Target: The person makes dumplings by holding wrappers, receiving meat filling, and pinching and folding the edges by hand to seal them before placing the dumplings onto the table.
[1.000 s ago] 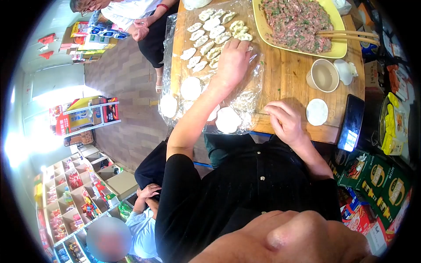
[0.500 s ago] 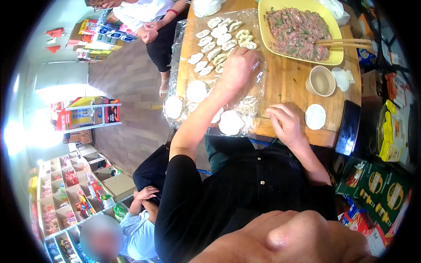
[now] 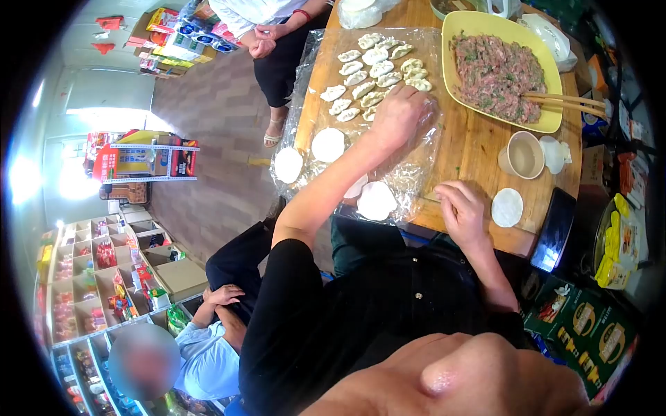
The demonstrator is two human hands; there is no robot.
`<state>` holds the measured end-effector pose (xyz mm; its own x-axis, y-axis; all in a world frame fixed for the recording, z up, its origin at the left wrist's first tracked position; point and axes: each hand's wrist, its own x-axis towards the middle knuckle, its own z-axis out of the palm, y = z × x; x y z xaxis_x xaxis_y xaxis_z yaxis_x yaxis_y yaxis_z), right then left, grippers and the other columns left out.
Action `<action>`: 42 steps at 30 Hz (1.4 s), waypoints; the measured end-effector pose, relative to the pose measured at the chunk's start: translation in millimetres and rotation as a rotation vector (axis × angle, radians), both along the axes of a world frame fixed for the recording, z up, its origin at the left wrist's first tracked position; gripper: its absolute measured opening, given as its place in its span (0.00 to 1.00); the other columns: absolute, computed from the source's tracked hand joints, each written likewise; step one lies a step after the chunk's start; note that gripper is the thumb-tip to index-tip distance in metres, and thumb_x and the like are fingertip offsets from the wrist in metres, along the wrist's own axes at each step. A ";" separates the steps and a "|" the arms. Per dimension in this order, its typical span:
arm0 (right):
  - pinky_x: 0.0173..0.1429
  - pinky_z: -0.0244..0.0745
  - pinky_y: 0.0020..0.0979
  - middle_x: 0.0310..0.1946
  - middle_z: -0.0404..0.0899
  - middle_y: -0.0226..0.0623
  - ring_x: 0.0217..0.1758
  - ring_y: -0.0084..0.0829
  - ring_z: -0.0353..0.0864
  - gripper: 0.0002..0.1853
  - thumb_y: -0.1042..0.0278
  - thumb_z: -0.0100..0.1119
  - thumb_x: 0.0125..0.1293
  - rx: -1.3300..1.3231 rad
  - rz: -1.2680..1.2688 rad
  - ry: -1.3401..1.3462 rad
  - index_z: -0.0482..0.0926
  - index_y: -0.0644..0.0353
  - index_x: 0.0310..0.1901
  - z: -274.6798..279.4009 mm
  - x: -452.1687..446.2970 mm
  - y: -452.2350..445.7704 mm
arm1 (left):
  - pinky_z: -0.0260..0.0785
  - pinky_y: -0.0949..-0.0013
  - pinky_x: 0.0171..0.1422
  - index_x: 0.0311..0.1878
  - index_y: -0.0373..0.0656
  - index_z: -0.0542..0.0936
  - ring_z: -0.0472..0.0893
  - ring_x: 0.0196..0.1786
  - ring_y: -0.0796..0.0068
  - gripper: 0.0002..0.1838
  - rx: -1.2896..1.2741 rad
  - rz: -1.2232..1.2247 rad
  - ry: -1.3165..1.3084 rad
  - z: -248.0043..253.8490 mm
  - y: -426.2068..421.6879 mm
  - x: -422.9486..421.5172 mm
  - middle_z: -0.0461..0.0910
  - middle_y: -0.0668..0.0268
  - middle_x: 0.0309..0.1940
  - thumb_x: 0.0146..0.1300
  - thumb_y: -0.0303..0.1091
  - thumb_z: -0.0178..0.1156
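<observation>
Sitting in uneven rows on crinkled clear film (image 3: 416,170), pale, pleated dumplings (image 3: 380,68) near flat, round wrappers (image 3: 327,145). Reaching across with left hand (image 3: 402,114), fingers bunched downward at the dumplings' edge; cannot tell what, if anything, is pinched beneath. Curling right hand (image 3: 461,211) loosely near the wooden table's (image 3: 479,149) edge; cannot tell how fully closed, or whether empty. Beyond, coarse, green-flecked filling (image 3: 496,76) in a glossy yellow dish (image 3: 552,119) with wooden chopsticks (image 3: 569,102). Nearby, a paper cup (image 3: 522,155) and dark phone (image 3: 553,232). On green boxes (image 3: 586,322), gold emblems, lettering too small to read.
</observation>
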<state>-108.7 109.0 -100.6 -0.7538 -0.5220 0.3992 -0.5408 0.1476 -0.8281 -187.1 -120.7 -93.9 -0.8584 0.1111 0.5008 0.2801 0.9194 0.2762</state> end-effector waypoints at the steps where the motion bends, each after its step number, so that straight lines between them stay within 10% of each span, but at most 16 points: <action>1: 0.39 0.78 0.33 0.38 0.81 0.43 0.36 0.40 0.83 0.11 0.85 0.58 0.58 0.004 0.001 0.001 0.80 0.66 0.43 0.4 0.0 0.1 | 0.74 0.59 0.45 0.40 0.40 0.84 0.80 0.40 0.57 0.10 0.009 -0.020 -0.006 -0.2 0.0 -0.4 0.81 0.59 0.33 0.53 0.27 0.66; 14: 0.39 0.78 0.31 0.37 0.81 0.43 0.35 0.38 0.84 0.09 0.85 0.57 0.60 0.001 -0.013 -0.001 0.80 0.67 0.42 -0.7 3.1 0.9 | 0.74 0.59 0.44 0.40 0.39 0.83 0.80 0.39 0.54 0.09 0.094 0.058 0.104 29.7 3.8 29.1 0.81 0.56 0.35 0.55 0.26 0.65; 32: 0.40 0.77 0.24 0.37 0.80 0.38 0.36 0.24 0.82 0.09 0.84 0.53 0.65 0.001 -0.031 0.041 0.80 0.66 0.42 -6.9 17.3 -13.5 | 0.64 0.79 0.35 0.30 0.34 0.78 0.72 0.28 0.83 0.09 0.948 0.284 -0.057 -12.8 -3.6 314.4 0.75 0.68 0.27 0.67 0.24 0.56; 42: 0.56 0.72 0.42 0.43 0.80 0.45 0.48 0.47 0.78 0.15 0.60 0.58 0.63 0.615 -0.005 0.397 0.82 0.62 0.44 23.8 41.8 -85.4 | 0.70 0.73 0.43 0.40 0.35 0.79 0.77 0.37 0.74 0.08 1.213 0.209 -0.039 -24.3 -3.4 325.2 0.76 0.62 0.38 0.70 0.27 0.50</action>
